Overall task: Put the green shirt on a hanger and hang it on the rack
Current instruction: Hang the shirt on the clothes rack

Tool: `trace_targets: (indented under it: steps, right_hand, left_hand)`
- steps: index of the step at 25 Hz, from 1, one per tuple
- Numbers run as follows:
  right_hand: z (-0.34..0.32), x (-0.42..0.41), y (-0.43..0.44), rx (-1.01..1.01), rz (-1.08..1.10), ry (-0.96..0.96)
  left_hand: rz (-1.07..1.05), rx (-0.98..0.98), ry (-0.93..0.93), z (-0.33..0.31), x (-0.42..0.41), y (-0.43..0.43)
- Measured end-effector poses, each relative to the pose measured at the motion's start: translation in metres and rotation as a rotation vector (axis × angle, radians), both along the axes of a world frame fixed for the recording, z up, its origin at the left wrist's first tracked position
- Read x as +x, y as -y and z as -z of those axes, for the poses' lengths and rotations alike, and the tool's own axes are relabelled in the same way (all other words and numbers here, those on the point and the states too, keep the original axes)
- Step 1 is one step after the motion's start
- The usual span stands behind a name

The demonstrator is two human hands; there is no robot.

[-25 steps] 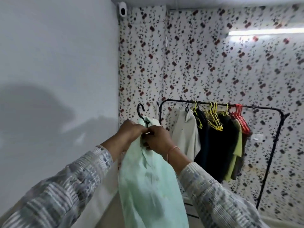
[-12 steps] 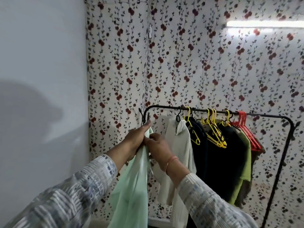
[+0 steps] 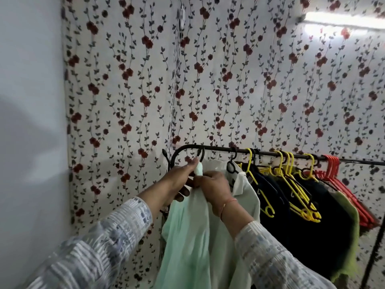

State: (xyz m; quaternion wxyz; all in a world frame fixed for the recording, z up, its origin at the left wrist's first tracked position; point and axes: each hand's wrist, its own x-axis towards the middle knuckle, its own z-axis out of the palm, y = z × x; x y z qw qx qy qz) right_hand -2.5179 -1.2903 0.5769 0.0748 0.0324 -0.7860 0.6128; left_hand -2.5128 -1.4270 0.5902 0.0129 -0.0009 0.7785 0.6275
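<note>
My left hand pinches the collar of the green shirt right under the black hanger hook, which looks caught over the rack at its left bend, though my fingers hide the seating. My right hand is clenched on the same collar, just below and right. The shirt hangs long and straight down from my grip. Left of it the rail curves down to its post; right, a white shirt touches it, so there is little spare room.
</note>
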Motion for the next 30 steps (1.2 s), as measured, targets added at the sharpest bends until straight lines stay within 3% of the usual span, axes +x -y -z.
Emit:
trace_targets:
  steps: [8, 14, 19, 23, 30]
  right_hand:
    - [-0.033, -0.151, 0.01, 0.053, 0.283, -0.002]
    - [0.006, -0.196, 0.015, 0.273, 0.243, 0.087]
    - [0.019, -0.197, 0.019, 0.274, 0.279, 0.033]
    - [0.0, -0.185, 0.018, 0.417, 0.285, -0.102]
    - [-0.045, -0.129, -0.005, 0.721, 0.274, -0.34]
  left_hand:
    - [0.107, -0.015, -0.05, -0.018, -0.14, 0.042]
    - [0.131, -0.033, -0.028, -0.005, -0.187, 0.049]
    - [0.09, -0.061, -0.076, 0.01, -0.201, 0.048]
    - [0.019, -0.133, -0.165, 0.007, -0.194, 0.044]
    - [-0.067, -0.511, -0.445, -0.038, -0.129, 0.024]
